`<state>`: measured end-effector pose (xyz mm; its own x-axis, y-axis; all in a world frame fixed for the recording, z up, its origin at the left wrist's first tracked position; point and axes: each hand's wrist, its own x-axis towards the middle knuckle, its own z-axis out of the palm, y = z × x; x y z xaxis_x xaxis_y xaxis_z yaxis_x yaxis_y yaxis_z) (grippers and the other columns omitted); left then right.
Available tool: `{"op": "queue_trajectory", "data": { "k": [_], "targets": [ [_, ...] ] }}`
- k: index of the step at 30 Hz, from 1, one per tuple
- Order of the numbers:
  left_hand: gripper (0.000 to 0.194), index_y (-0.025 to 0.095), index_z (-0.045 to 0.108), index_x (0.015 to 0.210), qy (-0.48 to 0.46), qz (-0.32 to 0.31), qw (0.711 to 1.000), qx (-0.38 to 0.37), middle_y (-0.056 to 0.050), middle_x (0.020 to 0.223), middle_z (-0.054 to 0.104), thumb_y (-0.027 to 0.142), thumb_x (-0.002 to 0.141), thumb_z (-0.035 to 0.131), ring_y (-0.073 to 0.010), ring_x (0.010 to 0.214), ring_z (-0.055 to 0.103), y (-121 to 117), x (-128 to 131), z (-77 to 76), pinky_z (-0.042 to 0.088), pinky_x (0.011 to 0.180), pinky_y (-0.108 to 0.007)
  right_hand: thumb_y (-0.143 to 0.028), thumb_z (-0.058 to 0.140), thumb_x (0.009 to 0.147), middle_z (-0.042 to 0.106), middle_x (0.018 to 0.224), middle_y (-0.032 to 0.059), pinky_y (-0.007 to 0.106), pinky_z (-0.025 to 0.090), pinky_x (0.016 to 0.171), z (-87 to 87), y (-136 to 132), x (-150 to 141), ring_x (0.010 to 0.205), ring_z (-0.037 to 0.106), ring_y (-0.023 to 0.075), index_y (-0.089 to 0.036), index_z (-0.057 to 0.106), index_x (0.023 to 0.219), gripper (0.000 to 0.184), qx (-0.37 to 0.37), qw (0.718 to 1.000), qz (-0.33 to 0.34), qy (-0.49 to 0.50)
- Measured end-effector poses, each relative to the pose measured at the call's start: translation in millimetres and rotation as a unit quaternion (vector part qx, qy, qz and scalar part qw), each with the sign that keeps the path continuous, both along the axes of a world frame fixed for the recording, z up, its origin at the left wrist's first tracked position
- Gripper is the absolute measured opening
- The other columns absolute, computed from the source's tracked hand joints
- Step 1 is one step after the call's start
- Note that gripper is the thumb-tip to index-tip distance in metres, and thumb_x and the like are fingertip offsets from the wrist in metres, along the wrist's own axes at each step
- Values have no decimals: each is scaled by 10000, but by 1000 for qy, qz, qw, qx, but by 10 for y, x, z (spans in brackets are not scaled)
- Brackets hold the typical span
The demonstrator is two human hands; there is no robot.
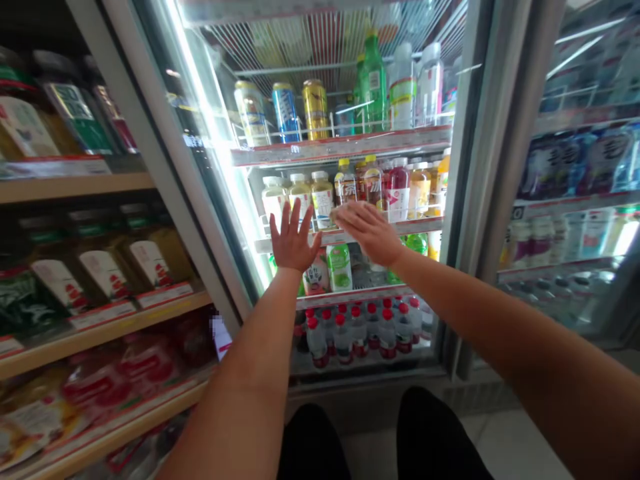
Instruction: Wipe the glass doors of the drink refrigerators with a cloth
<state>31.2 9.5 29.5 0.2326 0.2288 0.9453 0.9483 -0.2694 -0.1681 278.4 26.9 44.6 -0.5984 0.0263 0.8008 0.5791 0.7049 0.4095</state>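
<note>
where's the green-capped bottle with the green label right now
In the head view, the green-labelled bottle stands in the open fridge, third shelf down, just below and between the left hand and right hand.

cooler door [200, 200]: glossy glass | racks [350, 57]: white wire | side shelves [75, 187]: matt wood

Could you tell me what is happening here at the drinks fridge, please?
A person faces an open drinks fridge with both arms stretched in. The left hand is spread open and the right hand lies flat, both in front of the bottles on the second shelf. Neither hand holds anything. Red-capped bottles fill the bottom shelf.
</note>
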Motion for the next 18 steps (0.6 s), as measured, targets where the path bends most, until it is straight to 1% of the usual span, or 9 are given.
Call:
{"op": "queue_trajectory", "data": {
  "k": [2,3,4,7,9,12,14,16,18],
  "targets": [
    [629,244,432,1542,-5,-2,1000,-3,-90,1642,307,508,976,506,-282,1562,151,-3,4,2,-27,1282,-526,-86,461,985,520,1539,-16,483,303,1257,-29,-12,0,1483,387,232,-332,339,1574,650,2,997,20,-78],
    [629,246,434,1541,-5,-3,1000,-3,-88,1642,307,511,975,505,-281,1562,150,-4,5,2,-27,1282,-526,-74,460,980,519,1540,-24,475,303,1258,-23,-13,7,1482,390,222,-344,326,1577,669,0,997,19,-80],
    [628,247,433,1541,-4,-3,1000,-2,-85,1643,308,510,975,505,-279,1562,148,-6,5,2,-27,1282,-525,-61,450,976,513,1544,-29,475,296,1262,-7,-10,14,1487,382,219,-355,319,1578,682,0,998,10,-55],
    [627,246,428,1543,4,2,1000,6,-83,1642,310,493,973,511,-272,1563,148,-10,3,0,-21,1283,-519,-60,405,984,485,1566,-8,504,269,1266,16,7,11,1513,334,248,-339,343,1573,655,3,995,-28,94],
    [628,247,428,1543,5,2,1000,6,-82,1641,314,491,971,514,-270,1563,148,-9,1,-1,-22,1283,-517,-77,395,995,480,1570,8,520,270,1260,-42,3,-21,1518,321,262,-320,359,1570,625,3,991,-32,131],
    [631,248,425,1544,0,-3,1000,5,-78,1641,315,501,972,513,-266,1564,143,-3,-4,-2,-22,1283,-517,-97,435,996,523,1537,-9,500,295,1253,-152,-25,-69,1496,365,237,-337,352,1568,626,-9,1000,3,15],
    [632,246,426,1544,2,-5,1000,7,-78,1641,313,505,974,510,-263,1565,139,1,-7,-3,-21,1284,-515,-97,460,990,539,1523,-24,480,310,1249,-137,-40,-74,1475,398,217,-349,353,1563,635,-16,998,20,-63],
    [630,245,429,1542,6,-2,1000,11,-78,1642,309,506,975,508,-262,1565,137,1,-7,-3,-19,1284,-514,-78,449,984,522,1538,-20,479,300,1253,-43,-39,-66,1482,386,219,-339,374,1557,634,-17,999,10,-44],
    [625,241,432,1541,9,3,1000,15,-82,1641,309,501,977,504,-262,1564,140,-2,-5,-3,-15,1283,-513,-63,412,986,490,1563,-8,490,277,1262,53,-30,-63,1503,348,238,-322,391,1554,625,-16,999,-15,41]
  ]
}}
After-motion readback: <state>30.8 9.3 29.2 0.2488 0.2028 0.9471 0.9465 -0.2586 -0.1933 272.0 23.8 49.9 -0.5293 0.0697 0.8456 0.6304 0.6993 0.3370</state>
